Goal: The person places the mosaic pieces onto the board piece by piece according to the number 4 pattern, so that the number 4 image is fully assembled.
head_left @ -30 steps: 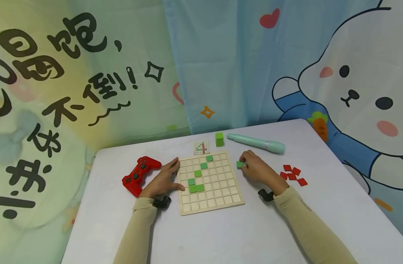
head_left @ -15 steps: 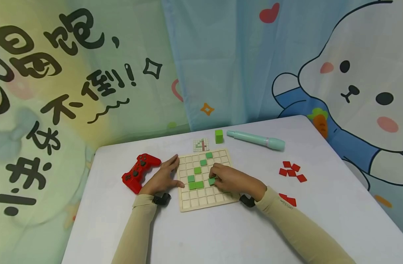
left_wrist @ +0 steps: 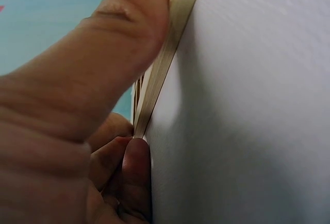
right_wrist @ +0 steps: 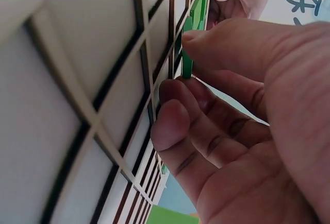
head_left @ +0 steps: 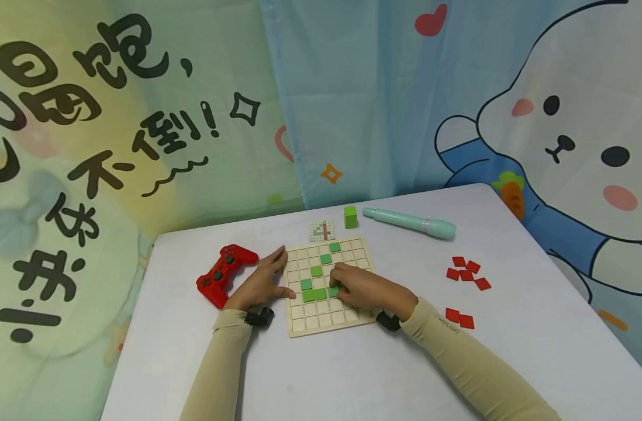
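Note:
A square wooden grid board (head_left: 313, 321) lies on the white table with several green square tiles (head_left: 314, 295) set in its cells. My right hand (head_left: 370, 287) is over the board's middle and pinches a green tile (right_wrist: 187, 54) between thumb and fingertips. That tile (head_left: 333, 291) is low at a cell, just right of two side-by-side green tiles, and the fingers partly cover it. At the board's left edge rests my left hand (head_left: 260, 286), thumb (left_wrist: 129, 23) against the wooden side and the other fingers near the far left corner.
Left of the left hand lies a red game controller (head_left: 223, 275). Behind the board are a small pattern card (head_left: 322, 231), a green block (head_left: 350, 217) and a mint-green tube (head_left: 410, 223). Red square tiles (head_left: 466, 275) lie to the right, two more red tiles (head_left: 459, 318) by the right sleeve.
From beside the board's right edge, my right hand has carried the green tile left over the board, and then lowered it slightly farther left at a cell. The left hand keeps its place.

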### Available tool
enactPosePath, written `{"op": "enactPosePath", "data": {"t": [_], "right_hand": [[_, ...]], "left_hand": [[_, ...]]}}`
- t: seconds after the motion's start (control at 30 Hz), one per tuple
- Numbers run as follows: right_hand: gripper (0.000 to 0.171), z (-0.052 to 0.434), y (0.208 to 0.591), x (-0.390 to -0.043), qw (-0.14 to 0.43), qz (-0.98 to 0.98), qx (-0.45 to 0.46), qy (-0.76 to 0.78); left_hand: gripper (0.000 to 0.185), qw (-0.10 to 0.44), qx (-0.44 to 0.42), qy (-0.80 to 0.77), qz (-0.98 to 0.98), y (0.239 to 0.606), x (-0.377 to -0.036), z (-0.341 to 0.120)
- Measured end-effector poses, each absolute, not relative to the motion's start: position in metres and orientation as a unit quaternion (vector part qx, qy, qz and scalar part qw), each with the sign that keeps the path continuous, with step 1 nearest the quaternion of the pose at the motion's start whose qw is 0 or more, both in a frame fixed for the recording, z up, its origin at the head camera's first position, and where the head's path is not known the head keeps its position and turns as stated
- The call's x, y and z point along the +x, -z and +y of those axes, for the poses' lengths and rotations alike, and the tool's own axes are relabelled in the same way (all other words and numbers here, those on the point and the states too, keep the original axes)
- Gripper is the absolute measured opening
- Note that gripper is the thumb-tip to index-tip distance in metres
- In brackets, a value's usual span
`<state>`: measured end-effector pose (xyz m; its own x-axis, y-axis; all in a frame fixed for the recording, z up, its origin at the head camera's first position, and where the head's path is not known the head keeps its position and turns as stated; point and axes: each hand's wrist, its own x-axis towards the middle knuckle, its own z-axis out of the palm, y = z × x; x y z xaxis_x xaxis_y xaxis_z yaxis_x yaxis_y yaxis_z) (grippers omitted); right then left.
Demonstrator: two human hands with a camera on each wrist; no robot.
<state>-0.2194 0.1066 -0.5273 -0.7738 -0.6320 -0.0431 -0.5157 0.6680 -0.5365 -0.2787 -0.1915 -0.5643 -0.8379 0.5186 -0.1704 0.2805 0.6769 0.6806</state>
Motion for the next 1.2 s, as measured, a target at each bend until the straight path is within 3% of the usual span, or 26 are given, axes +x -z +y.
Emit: {"op": "enactPosePath", "data": {"t": [0.57, 0.8, 0.97, 1.2], "right_hand": [[0.004, 0.102, 0.528, -0.221, 0.111, 0.910, -0.321, 0.240], [0.019, 0.108, 0.522, -0.215, 0.111, 0.911, -0.300, 0.260], [0.024, 0.146, 0.503, -0.207, 0.055, 0.925, -0.248, 0.284], [0.020, 0.251, 0.492, -0.184, -0.073, 0.931, -0.108, 0.341]], "left_hand": [[0.115, 0.174, 0.225, -0.324, 0.902, 0.562, -0.278, -0.190], [0.115, 0.179, 0.226, -0.321, 0.902, 0.561, -0.278, -0.187], [0.115, 0.178, 0.229, -0.321, 0.901, 0.562, -0.278, -0.185], [0.115, 0.179, 0.228, -0.321, 0.902, 0.563, -0.277, -0.190]]}}
